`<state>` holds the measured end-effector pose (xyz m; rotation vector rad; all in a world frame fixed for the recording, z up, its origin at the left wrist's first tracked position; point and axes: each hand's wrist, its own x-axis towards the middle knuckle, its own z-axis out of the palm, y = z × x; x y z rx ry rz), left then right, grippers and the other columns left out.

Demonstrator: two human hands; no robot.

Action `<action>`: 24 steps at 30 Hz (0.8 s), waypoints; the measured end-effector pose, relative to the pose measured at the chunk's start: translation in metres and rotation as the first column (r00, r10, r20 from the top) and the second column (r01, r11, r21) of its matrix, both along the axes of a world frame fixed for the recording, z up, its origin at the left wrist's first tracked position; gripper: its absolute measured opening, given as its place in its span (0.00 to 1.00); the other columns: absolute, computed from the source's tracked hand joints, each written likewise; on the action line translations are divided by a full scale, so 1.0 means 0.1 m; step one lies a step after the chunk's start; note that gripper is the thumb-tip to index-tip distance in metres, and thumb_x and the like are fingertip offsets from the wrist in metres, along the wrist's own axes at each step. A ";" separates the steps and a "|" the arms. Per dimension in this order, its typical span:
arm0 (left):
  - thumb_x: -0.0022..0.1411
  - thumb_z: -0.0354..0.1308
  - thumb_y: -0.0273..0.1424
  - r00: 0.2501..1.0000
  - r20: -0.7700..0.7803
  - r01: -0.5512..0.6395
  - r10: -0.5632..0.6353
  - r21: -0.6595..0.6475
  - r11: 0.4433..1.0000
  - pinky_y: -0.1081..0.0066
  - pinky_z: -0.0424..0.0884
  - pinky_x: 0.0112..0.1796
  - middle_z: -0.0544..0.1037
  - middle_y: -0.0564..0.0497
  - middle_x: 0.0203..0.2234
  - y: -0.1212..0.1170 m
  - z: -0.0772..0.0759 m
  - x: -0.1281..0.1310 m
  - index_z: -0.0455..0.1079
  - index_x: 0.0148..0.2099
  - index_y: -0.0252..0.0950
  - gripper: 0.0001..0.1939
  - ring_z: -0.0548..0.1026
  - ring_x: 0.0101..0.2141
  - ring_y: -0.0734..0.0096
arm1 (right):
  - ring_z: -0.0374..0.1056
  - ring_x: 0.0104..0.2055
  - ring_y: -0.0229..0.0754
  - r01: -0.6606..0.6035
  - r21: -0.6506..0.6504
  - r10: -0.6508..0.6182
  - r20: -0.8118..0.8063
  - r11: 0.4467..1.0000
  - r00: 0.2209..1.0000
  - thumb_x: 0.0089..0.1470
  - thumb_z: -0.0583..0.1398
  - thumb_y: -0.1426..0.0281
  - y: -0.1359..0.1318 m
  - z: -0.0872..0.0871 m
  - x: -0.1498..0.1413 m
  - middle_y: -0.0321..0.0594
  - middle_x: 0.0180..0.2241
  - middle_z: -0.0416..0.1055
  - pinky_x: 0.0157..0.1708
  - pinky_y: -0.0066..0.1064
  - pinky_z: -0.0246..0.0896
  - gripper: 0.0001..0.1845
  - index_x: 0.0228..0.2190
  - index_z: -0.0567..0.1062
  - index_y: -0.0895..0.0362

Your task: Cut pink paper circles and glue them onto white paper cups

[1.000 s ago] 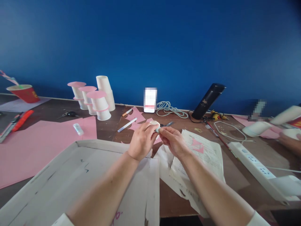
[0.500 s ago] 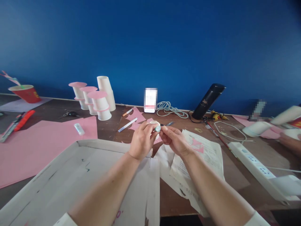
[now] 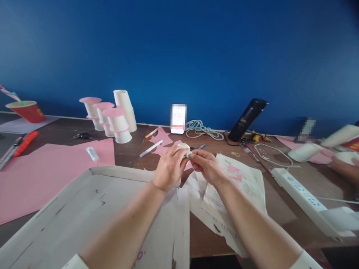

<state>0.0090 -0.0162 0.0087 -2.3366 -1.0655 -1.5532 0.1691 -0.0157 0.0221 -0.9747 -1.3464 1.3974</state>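
Observation:
My left hand [image 3: 170, 164] is closed around a small pale-teal and white roll-like thing [image 3: 188, 154]; its exact kind is unclear and fingers cover most of it. Thumb and fingers of my right hand [image 3: 206, 163] pinch together at its right side, meeting the fingers of my left. Both hands are just above the table's middle. Behind them lie pink paper scraps [image 3: 162, 137] and a white marker [image 3: 151, 148]. Below my left forearm is a large white sheet with raised edges [image 3: 70, 213]. A printed paper [image 3: 246, 186] lies below my right hand.
Paper cups stacked with pink discs [image 3: 117, 125] stand at the back left, beside pink sheets [image 3: 56, 179]. Against the blue wall are a phone [image 3: 178, 117], coiled cable [image 3: 203, 130] and black flask [image 3: 248, 119]. A power strip [image 3: 303, 194] lies right; another person's hand [image 3: 346, 168] holds a cup.
My right fingers have closed in on the roll-like thing and now cover more of it. Its round teal end has turned out of sight. The whole view has shifted slightly.

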 end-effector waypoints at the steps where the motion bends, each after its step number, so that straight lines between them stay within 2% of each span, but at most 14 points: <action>1: 0.64 0.55 0.27 1.000 0.002 0.003 -0.003 0.001 1.000 0.67 0.73 0.37 0.76 0.47 0.35 0.00 0.00 0.00 0.69 0.46 0.35 0.08 0.75 0.37 0.66 | 0.50 0.20 0.31 0.000 -0.003 0.000 0.001 1.000 1.000 0.49 0.65 0.58 0.00 0.00 0.00 0.30 0.17 0.60 0.22 0.29 0.40 0.14 0.27 0.76 0.57; 12: 0.64 0.55 0.27 0.999 -0.041 0.019 -0.020 -0.012 1.000 0.65 0.73 0.38 0.76 0.47 0.36 0.01 -0.01 0.00 0.69 0.46 0.37 0.08 0.75 0.38 0.65 | 0.49 0.20 0.31 0.012 -0.005 -0.012 0.038 1.000 0.999 0.47 0.67 0.55 0.02 -0.03 0.02 0.30 0.17 0.59 0.21 0.29 0.40 0.18 0.24 0.73 0.57; 24: 0.63 0.55 0.25 0.999 -0.031 0.024 -0.025 -0.022 0.999 0.65 0.73 0.39 0.76 0.47 0.36 0.02 -0.03 0.01 0.69 0.45 0.37 0.08 0.75 0.39 0.65 | 0.49 0.19 0.30 0.028 0.011 -0.028 0.029 1.000 0.999 0.48 0.67 0.56 0.04 -0.07 0.01 0.29 0.16 0.60 0.21 0.29 0.38 0.17 0.25 0.74 0.57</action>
